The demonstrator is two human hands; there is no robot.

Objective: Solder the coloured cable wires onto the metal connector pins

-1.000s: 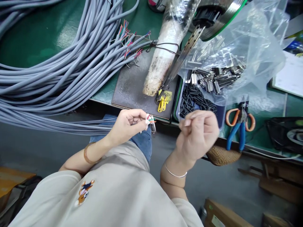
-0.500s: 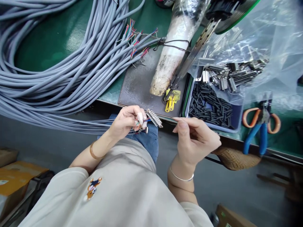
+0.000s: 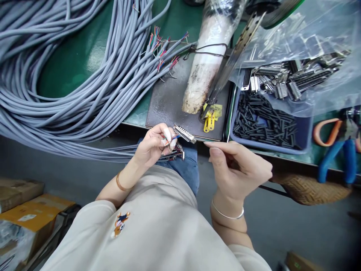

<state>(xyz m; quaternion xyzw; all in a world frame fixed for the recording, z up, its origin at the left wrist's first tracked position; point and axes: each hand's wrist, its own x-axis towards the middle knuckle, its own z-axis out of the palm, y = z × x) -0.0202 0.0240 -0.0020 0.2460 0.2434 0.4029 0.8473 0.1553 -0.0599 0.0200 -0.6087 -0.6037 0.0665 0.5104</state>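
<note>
My left hand (image 3: 153,145) is closed, its thumb and white-wrapped fingertips pinching thin coloured wires (image 3: 175,137). These wires lead to a metal multi-pin connector (image 3: 184,134) that sits tilted just beyond the fingertips, near the bench edge. Below it, more wired connectors (image 3: 179,151) lie over my lap at the ends of grey cables. To the right, my right hand (image 3: 237,165) is closed in a thumb-and-forefinger pinch, its tips a short way from the connector. Whatever is between those tips is too small to make out.
A large bundle of grey cables (image 3: 93,90) covers the bench's left. A soldering iron (image 3: 216,98) points down beside a white wrapped roll (image 3: 201,71) and a yellow clip (image 3: 209,122). At right are a blue tray (image 3: 304,145) of black tubes, bagged connectors (image 3: 296,77) and blue-handled pliers (image 3: 335,158).
The view has shifted, so the bench things on the right appear farther right. My left hand still pinches the wires, and the connector has turned slightly. My right hand keeps its pinch.
</note>
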